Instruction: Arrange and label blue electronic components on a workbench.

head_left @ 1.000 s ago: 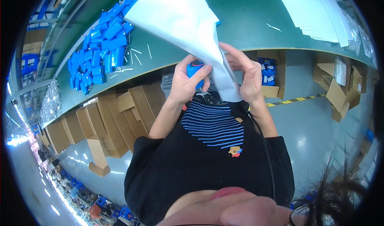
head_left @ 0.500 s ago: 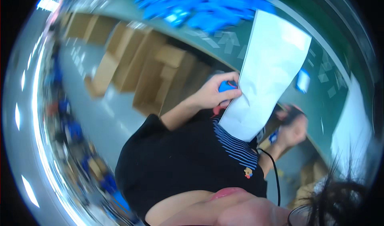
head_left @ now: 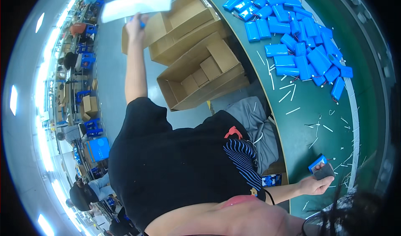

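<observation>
My left hand [head_left: 135,26] reaches far out to the left, closed at the edge of a white sheet [head_left: 138,6]. A small blue thing [head_left: 143,25] shows at its fingers, too small to name. Over the green table, my right hand [head_left: 313,186] is closed on a dark grey flat block [head_left: 323,171]. Just beyond that block is a blue battery pack [head_left: 317,162] with a short wire and plug. Whether the fingers also touch the pack I cannot tell.
Many blue battery packs [head_left: 303,31] lie heaped on the green table [head_left: 300,127], with white strips [head_left: 293,111] scattered about. Open cardboard boxes [head_left: 179,92] stand on the floor beside it. Grey cloth [head_left: 259,123] hangs by the table's edge. People and blue stools [head_left: 94,127] line the far left.
My left hand has swung from in front of my body far to the left with the white sheet. My right hand has moved out over the table beside a blue battery pack.
</observation>
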Available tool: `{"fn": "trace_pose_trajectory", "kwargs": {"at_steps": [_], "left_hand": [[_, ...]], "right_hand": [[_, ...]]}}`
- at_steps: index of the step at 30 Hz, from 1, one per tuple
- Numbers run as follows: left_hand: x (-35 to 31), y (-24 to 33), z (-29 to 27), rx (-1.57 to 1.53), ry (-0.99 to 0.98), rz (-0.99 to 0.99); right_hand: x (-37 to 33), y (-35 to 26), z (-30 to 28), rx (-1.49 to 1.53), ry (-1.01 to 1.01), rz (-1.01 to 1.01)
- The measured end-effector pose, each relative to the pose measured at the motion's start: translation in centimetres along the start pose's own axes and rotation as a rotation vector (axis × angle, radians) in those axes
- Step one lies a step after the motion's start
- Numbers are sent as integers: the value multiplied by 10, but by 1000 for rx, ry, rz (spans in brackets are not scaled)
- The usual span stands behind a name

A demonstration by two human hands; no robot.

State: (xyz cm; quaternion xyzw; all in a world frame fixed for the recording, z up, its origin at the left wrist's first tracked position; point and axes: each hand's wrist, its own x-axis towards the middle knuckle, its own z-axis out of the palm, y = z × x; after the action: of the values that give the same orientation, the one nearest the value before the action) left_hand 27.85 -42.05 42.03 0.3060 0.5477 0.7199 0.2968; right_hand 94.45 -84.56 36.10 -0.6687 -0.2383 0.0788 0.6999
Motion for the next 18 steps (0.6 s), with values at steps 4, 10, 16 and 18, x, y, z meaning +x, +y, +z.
{"fn": "trace_pose_trajectory", "kwargs": {"at_steps": [4,10,16,18], "left_hand": [[-11,-56,22,343,-89,-151],[-23,-38,47,888,-407,-322],[-90,14,51,1445,-528,223],[-131,23,66,1079,-576,186]], "right_hand": [[1,3,-1,-31,-13,5],[1,8,-16,-131,-24,5],[2,-8,-7,-183,-57,-25],[14,-25,2,-77,-206,-47]]}}
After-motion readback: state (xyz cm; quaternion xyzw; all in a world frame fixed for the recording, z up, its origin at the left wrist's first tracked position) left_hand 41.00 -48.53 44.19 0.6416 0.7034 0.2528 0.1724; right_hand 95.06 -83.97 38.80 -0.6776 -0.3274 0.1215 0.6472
